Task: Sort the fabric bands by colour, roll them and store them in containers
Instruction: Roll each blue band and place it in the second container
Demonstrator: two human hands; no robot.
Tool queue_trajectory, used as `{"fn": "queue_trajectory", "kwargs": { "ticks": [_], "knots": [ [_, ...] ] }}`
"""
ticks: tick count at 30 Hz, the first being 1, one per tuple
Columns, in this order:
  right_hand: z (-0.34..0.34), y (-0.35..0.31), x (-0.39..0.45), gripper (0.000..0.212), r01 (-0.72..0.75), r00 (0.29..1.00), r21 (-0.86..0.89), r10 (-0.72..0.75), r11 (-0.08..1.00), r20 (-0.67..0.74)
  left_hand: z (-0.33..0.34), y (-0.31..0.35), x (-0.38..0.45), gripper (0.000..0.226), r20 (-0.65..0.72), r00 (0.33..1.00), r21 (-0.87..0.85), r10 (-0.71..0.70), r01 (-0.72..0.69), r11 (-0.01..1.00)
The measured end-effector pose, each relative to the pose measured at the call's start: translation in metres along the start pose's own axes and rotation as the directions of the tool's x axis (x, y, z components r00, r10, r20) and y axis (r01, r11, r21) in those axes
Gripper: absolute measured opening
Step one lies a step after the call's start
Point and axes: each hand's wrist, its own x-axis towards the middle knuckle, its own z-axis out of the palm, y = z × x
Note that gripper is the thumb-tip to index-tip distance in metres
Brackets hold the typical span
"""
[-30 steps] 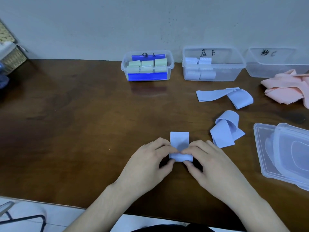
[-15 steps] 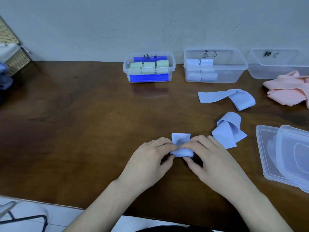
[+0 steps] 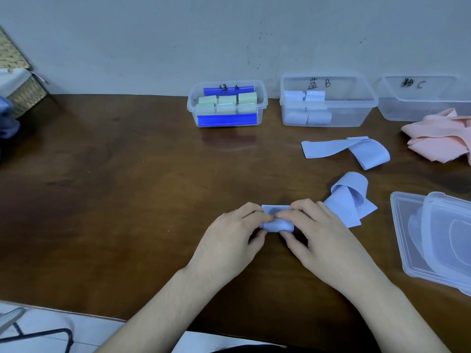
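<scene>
A pale blue fabric band (image 3: 276, 224) lies rolled up on the brown table (image 3: 127, 200), with a short flat tail showing beyond the roll. My left hand (image 3: 229, 238) pinches its left end and my right hand (image 3: 321, 240) pinches its right end. Two loose blue bands lie to the right: one (image 3: 349, 197) beside my right hand, one (image 3: 356, 149) farther back. Against the wall stand a clear box of green rolls (image 3: 226, 105), a clear box with blue rolls (image 3: 326, 103) and a clear box (image 3: 420, 103) marked C. Pink bands (image 3: 441, 138) are heaped at the right.
Two clear plastic lids (image 3: 438, 238) lie stacked at the table's right edge. A woven basket (image 3: 17, 90) sits at the far left by the wall. A dark metal frame (image 3: 38, 337) shows below the table's front edge.
Both hands have rolled the blue band away from me. The flat tail beyond the roll has grown much shorter and the roll thicker.
</scene>
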Motion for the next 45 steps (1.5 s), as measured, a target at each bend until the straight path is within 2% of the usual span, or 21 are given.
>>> {"fn": "queue_trajectory", "kwargs": {
  "ticks": [4,13,19,24,28,30,31,33,35,37,38,39,41,43,45],
  "knots": [
    [0.0,0.001,0.004,0.027,0.0,1.0,-0.013,0.0,1.0,-0.013,-0.003,-0.001,0.0,0.032,0.031,0.999,0.0,-0.013,0.013,1.0],
    [-0.003,0.002,0.015,0.031,-0.104,0.995,-0.072,0.104,0.992,-0.008,-0.008,-0.003,0.006,0.046,0.084,0.996,0.116,-0.043,0.033,0.993],
    [-0.012,-0.003,0.023,0.032,-0.136,0.983,-0.021,0.138,0.99,0.122,-0.008,-0.005,0.012,0.043,0.095,0.994,0.112,-0.044,0.033,0.993],
    [-0.014,-0.007,0.023,0.027,-0.188,0.969,0.039,0.179,0.981,0.169,-0.009,-0.008,0.012,0.038,0.099,0.994,0.009,-0.04,0.039,0.999],
    [-0.016,-0.014,0.019,0.024,-0.282,0.956,0.167,0.263,0.945,0.131,-0.012,-0.008,0.012,0.042,0.076,0.989,-0.201,-0.128,0.141,0.969],
    [-0.018,-0.02,0.017,0.023,-0.342,0.94,0.283,0.328,0.896,0.095,-0.015,-0.007,0.011,0.047,0.076,0.97,-0.397,-0.23,0.241,0.886],
    [-0.018,-0.024,0.016,0.023,-0.364,0.93,0.346,0.359,0.865,0.081,-0.017,-0.005,0.011,0.048,0.098,0.951,-0.512,-0.292,0.3,0.805],
    [-0.018,-0.032,0.014,0.024,-0.385,0.912,0.474,0.405,0.792,0.064,-0.02,-0.001,0.01,0.044,0.19,0.901,-0.719,-0.389,0.398,0.57],
    [-0.018,-0.041,0.013,0.026,-0.365,0.905,0.58,0.425,0.728,0.035,-0.022,0.004,0.008,0.04,0.308,0.857,-0.856,-0.413,0.439,0.273],
    [-0.015,-0.049,0.012,0.03,-0.344,0.897,0.64,0.441,0.688,0.008,-0.024,0.007,0.006,0.036,0.395,0.836,-0.9,-0.381,0.435,0.022],
    [-0.013,-0.052,0.011,0.032,-0.344,0.893,0.65,0.451,0.678,0.002,-0.026,0.008,0.006,0.035,0.421,0.831,-0.901,-0.364,0.428,-0.063],
    [-0.011,-0.054,0.011,0.035,-0.351,0.887,0.652,0.461,0.672,0.003,-0.027,0.009,0.005,0.034,0.438,0.826,-0.898,-0.355,0.423,-0.124],
    [-0.007,-0.058,0.009,0.043,-0.366,0.884,0.651,0.468,0.665,0.02,-0.029,0.008,0.003,0.032,0.452,0.819,-0.892,-0.353,0.415,-0.179],
    [-0.006,-0.06,0.006,0.056,-0.374,0.895,0.619,0.445,0.69,0.045,-0.031,0.006,0.0,0.03,0.454,0.82,-0.891,-0.349,0.421,-0.17],
    [-0.006,-0.062,0.003,0.074,-0.368,0.915,0.516,0.401,0.774,0.051,-0.031,0.004,-0.002,0.029,0.444,0.822,-0.894,-0.356,0.436,-0.107]
  ]
}}
